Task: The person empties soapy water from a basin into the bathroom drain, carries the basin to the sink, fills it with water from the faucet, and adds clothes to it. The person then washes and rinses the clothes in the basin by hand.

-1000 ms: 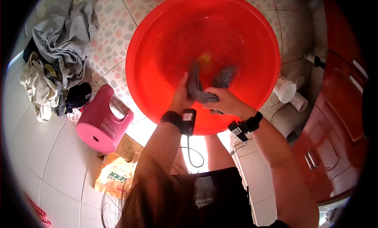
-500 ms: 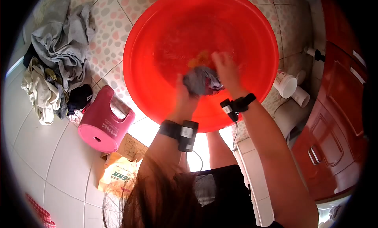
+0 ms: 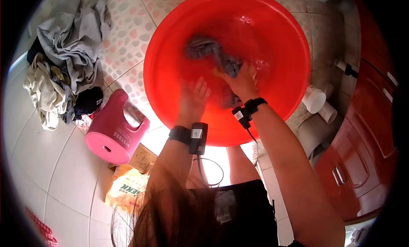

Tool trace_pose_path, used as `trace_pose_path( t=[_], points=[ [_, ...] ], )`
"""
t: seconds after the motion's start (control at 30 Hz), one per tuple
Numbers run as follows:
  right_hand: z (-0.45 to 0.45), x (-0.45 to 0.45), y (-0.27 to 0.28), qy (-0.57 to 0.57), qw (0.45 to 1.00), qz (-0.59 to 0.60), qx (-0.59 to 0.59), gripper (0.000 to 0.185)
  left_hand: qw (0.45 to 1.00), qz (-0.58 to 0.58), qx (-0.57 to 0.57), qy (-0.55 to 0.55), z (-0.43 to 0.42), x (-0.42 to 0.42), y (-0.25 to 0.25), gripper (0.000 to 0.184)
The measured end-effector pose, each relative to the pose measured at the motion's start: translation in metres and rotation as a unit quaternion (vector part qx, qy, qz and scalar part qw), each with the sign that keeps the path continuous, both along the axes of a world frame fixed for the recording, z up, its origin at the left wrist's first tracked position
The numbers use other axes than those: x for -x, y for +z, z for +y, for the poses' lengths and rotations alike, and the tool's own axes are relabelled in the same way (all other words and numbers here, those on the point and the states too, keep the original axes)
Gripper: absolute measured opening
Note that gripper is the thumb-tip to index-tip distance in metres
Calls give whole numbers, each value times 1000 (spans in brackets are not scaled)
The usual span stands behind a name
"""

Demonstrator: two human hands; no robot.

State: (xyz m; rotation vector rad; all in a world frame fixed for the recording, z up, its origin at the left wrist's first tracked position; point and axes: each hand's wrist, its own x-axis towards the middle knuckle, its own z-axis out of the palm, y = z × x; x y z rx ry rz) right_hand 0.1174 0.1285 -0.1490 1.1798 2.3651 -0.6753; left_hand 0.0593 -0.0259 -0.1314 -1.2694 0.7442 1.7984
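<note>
A large red basin (image 3: pixel 153 76) with water in it fills the middle of the view. A wet dark grey garment (image 3: pixel 205 47) stretches across the water; its exact kind cannot be made out. My right hand (image 3: pixel 243 81) is closed on the garment's near right part, and more dark cloth trails below the fingers. To the left, my left hand (image 3: pixel 194 98) lies over the near side of the basin with its fingers apart, holding nothing. A small yellow patch shows beside my right fingers, mostly hidden.
Grey and beige clothes (image 3: pixel 70 46) lie piled at the left. Near them are a pink stool (image 3: pixel 111 134) and a yellow bag (image 3: pixel 128 187). White cups (image 3: pixel 314 100) stand right of the basin, beside red cabinets (image 3: pixel 362 157). Cables hang from both wrist devices.
My left hand has come off the garment and opened. The bunched garment is now spread out farther into the basin, with my right hand closed on it. The view has shifted slightly.
</note>
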Motion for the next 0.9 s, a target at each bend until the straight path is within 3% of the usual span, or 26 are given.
trace_pose_path(
  t=[0.03, 0.07, 0.13, 0.2, 0.27, 0.33, 0.53, 0.63, 0.73, 0.8, 0.9],
  points=[
    [-6, 5, -2, 52, 995, -79, -12, 71, 1000, 1, 6, 1, -5, -1, -2, 69],
    [-11, 5, -5, 53, 995, -78, -6, 71, 1000, 0, 8, -11, -11, -3, -4, 69],
    [-12, -2, -9, 367, 916, -156, 49, 62, 1000, -3, 13, -22, -21, -5, -7, 69],
    [-6, -13, -10, 319, 935, -149, 30, 54, 999, -9, 20, -30, -27, -6, -8, 46],
    [5, -25, -12, 273, 952, -136, 4, 47, 999, -18, 27, -24, -28, -6, -3, 47],
    [16, -43, -3, 90, 989, 112, -17, 37, 999, -25, 31, -16, -27, -5, 6, 48],
    [15, -41, 156, 60, 971, 226, 46, 28, 997, -7, -14, -74, -18, -16, 29, 61],
    [20, -45, 191, 74, 975, 205, 34, 26, 996, -15, -16, -88, -8, -17, 41, 59],
    [21, -53, 178, 100, 978, 184, 27, 38, 994, -31, -22, -102, -8, -21, 43, 47],
    [22, -54, 133, 135, 976, 172, -23, 37, 992, -52, -43, -110, -13, -23, 40, 39],
    [26, -60, 45, 74, 986, 150, 23, 40, 991, -59, -86, -89, -21, -32, 29, 36]
  ],
)
